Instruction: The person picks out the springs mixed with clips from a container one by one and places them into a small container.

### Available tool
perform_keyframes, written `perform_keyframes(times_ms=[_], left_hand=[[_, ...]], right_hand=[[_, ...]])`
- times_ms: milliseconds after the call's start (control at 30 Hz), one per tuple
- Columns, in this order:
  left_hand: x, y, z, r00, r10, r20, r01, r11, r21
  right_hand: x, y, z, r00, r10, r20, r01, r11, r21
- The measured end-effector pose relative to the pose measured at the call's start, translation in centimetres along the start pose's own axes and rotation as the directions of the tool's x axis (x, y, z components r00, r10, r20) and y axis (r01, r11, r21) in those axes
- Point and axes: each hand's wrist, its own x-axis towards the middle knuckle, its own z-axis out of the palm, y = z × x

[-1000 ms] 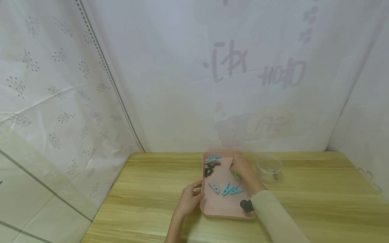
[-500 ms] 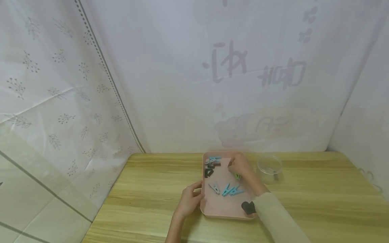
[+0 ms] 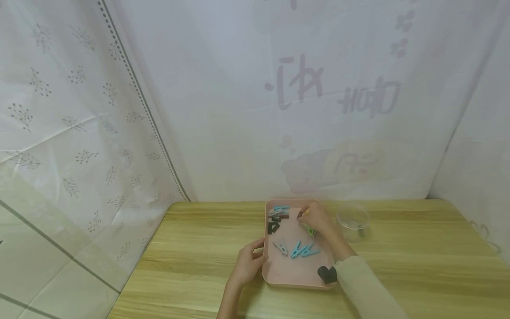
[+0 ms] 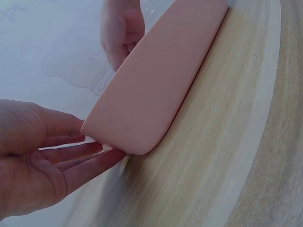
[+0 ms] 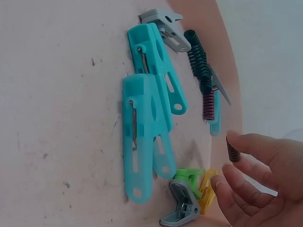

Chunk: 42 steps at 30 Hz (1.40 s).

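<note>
My right hand [image 3: 316, 217], over the far right of a pink tray [image 3: 292, 270], pinches a small dark coil spring [image 5: 233, 150] between thumb and finger. My left hand [image 3: 248, 262] holds the tray's left side at its rim. Near the tray's middle lie two blue clothespins [image 5: 137, 142] and a grey one [image 5: 165, 28]. More springs [image 5: 198, 61] sit against the left wall, dark green and dark red, near other blue and grey clothespins. Below my right fingers are a green clothespin [image 5: 188, 177], a yellow one [image 5: 207, 191] and a grey one [image 5: 182, 205].
A clear round tub [image 3: 353, 217] stands right of the tray, with something small and dark visible through it. A dark heart-shaped piece [image 3: 327, 274] shows beside the right cuff. The wooden table [image 3: 191, 248] meets a pale printed curtain [image 3: 223, 133] behind.
My right hand has shifted slightly left, and its fingers now show the spring more plainly. The dark heart shape moved a little right with the cuff. My left hand stays at the tray's side.
</note>
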Motion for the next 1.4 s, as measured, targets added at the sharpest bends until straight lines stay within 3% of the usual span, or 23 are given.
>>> perform_keyframes(times_ms=[633, 1400], left_hand=[[0.0, 0.0, 0.0, 1.000, -0.009, -0.007, 0.009, 0.999, 0.030], [0.0, 0.3, -0.1, 1.000, -0.004, -0.002, 0.004, 1.000, -0.008]], right_hand=[[-0.9, -1.0, -0.8, 1.000, 0.011, 0.014, -0.011, 0.999, 0.040], [-2.8, -2.6, -2.6, 1.000, -0.017, -0.002, 0.017, 0.998, 0.057]])
